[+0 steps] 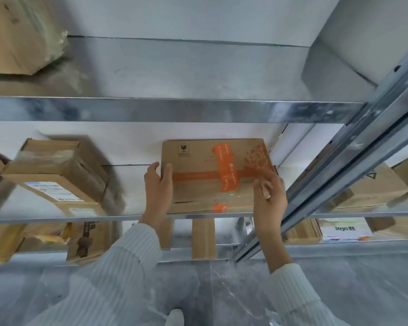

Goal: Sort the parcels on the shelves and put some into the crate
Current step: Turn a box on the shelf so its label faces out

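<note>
The person stands in front of a metal shelf unit and holds a flat cardboard parcel point(212, 170) with orange tape on the middle shelf point(132, 205). The left hand point(158, 184) grips the left edge of the parcel: the thumb lies on the top face and the other fingers point(152, 169) curl around the side. The right hand point(270, 196) rests on the right part of the parcel, with its fingers half bent on the top face; whether they really grip the edge cannot be told. Both arms wear light striped sleeves point(118, 274).

The parcel lies near the front edge of the shelf, close to the grey upright post point(353, 151). To the left, well apart on the same shelf, a brown box point(57, 170) with a white label lies tilted. One more box point(19, 34) sits on the upper shelf at the far left. On the lower shelf stand some cardboard packages point(203, 238), and other boxes point(372, 184) are seen to the right behind the post. No crate is visible.
</note>
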`<move>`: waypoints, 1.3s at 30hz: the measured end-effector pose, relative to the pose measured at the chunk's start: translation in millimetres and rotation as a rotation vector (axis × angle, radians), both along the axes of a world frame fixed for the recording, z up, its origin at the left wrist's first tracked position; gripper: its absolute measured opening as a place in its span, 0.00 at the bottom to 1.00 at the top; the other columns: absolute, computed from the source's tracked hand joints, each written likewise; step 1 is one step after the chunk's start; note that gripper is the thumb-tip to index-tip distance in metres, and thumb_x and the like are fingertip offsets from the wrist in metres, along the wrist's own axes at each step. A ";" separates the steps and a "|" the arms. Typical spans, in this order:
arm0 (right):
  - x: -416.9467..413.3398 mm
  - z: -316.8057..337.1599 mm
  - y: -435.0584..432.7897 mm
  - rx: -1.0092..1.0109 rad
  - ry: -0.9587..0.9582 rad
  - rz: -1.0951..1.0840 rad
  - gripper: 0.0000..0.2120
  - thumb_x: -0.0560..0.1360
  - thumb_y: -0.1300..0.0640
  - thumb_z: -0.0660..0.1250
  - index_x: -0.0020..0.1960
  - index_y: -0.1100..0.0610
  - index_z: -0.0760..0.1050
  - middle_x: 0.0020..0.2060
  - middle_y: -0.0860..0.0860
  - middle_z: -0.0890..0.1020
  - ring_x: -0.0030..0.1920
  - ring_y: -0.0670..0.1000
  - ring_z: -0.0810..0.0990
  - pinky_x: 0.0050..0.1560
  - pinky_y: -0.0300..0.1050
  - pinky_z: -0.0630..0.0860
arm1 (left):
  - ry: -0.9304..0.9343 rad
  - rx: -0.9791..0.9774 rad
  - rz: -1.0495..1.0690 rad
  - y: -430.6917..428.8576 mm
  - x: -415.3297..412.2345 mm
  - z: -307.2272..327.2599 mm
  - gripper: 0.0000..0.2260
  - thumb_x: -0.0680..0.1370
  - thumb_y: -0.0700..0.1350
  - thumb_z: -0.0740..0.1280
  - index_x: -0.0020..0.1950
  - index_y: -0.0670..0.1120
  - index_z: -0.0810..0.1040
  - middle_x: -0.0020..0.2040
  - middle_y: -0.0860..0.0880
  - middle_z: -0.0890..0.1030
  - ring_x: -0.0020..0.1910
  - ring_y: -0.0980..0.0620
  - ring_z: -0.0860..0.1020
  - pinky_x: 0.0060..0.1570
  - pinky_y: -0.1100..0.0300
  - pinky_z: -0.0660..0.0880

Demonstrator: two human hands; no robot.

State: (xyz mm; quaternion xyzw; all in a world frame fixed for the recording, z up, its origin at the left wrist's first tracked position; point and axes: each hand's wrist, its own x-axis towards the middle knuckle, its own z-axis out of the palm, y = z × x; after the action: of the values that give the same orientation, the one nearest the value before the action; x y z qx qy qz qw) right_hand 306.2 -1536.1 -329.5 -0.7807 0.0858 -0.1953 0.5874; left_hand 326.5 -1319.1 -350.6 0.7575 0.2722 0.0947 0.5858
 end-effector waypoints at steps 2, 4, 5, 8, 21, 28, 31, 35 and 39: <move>18.2 -6.6 -12.0 -0.148 0.008 0.001 0.17 0.79 0.59 0.63 0.67 0.53 0.71 0.67 0.47 0.71 0.68 0.48 0.70 0.68 0.50 0.69 | 0.065 0.027 -0.042 -0.6 16.4 -1.6 0.26 0.80 0.57 0.56 0.73 0.46 0.61 0.68 0.45 0.68 0.62 0.46 0.71 0.64 0.46 0.71; 38.5 -14.9 -22.8 -0.194 0.098 0.034 0.25 0.80 0.54 0.62 0.75 0.51 0.61 0.73 0.50 0.64 0.73 0.52 0.64 0.71 0.57 0.66 | 0.113 0.097 -0.075 0.8 25.5 -5.7 0.25 0.80 0.58 0.55 0.72 0.45 0.62 0.65 0.45 0.71 0.59 0.47 0.73 0.61 0.47 0.73; 47.8 -16.6 -25.8 -0.201 0.160 0.054 0.27 0.80 0.52 0.61 0.76 0.51 0.56 0.74 0.51 0.62 0.74 0.53 0.62 0.71 0.60 0.65 | 0.138 0.134 -0.092 2.1 27.0 -8.2 0.24 0.80 0.59 0.54 0.71 0.46 0.63 0.64 0.46 0.73 0.58 0.47 0.74 0.60 0.47 0.73; 72.0 -18.5 -28.8 -0.252 0.338 0.096 0.28 0.81 0.51 0.57 0.78 0.54 0.52 0.74 0.55 0.62 0.74 0.56 0.61 0.72 0.60 0.63 | 0.192 0.190 -0.117 4.8 26.9 -14.0 0.24 0.80 0.61 0.52 0.70 0.47 0.63 0.62 0.48 0.74 0.58 0.45 0.75 0.60 0.44 0.73; 80.9 -11.3 -27.6 -0.380 0.473 0.086 0.26 0.82 0.50 0.57 0.76 0.57 0.57 0.67 0.58 0.71 0.66 0.60 0.71 0.64 0.57 0.70 | 0.214 0.238 -0.128 3.2 24.6 -11.5 0.21 0.81 0.61 0.52 0.66 0.48 0.64 0.57 0.49 0.75 0.54 0.45 0.76 0.58 0.43 0.74; 24.2 1.7 -41.7 -0.105 0.407 0.022 0.25 0.75 0.60 0.69 0.70 0.56 0.66 0.61 0.54 0.77 0.60 0.54 0.76 0.58 0.49 0.75 | -0.059 0.093 -0.098 0.6 -26.2 -3.9 0.15 0.82 0.51 0.57 0.68 0.50 0.63 0.54 0.54 0.73 0.49 0.54 0.74 0.50 0.59 0.70; 8.5 0.9 -36.5 0.066 0.348 -0.008 0.17 0.77 0.59 0.67 0.65 0.55 0.71 0.57 0.52 0.79 0.56 0.53 0.77 0.47 0.40 0.74 | -0.150 0.031 -0.060 5.9 -44.6 -12.6 0.12 0.82 0.43 0.59 0.63 0.51 0.63 0.51 0.57 0.73 0.47 0.64 0.73 0.44 0.64 0.69; 6.3 2.3 -20.4 0.223 0.372 -0.054 0.16 0.78 0.42 0.62 0.57 0.53 0.73 0.49 0.50 0.79 0.48 0.48 0.78 0.42 0.38 0.70 | -0.184 0.033 -0.081 27.1 -51.9 -27.0 0.15 0.75 0.46 0.61 0.61 0.49 0.64 0.50 0.60 0.73 0.47 0.67 0.73 0.47 0.64 0.70; 8.8 -4.6 -12.4 0.225 0.395 -0.105 0.19 0.77 0.38 0.59 0.53 0.54 0.71 0.42 0.44 0.76 0.41 0.42 0.74 0.48 0.44 0.68 | -0.170 0.069 -0.106 33.2 -60.8 -32.3 0.17 0.73 0.46 0.60 0.61 0.46 0.64 0.50 0.57 0.73 0.48 0.66 0.74 0.46 0.64 0.72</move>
State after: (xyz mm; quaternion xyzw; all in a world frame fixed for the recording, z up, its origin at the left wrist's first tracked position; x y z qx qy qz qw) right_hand 315.0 -1548.5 -334.1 -0.7277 0.2607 -0.0582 0.6317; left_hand 265.6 -1285.9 -382.9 0.7798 0.1773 0.1368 0.5846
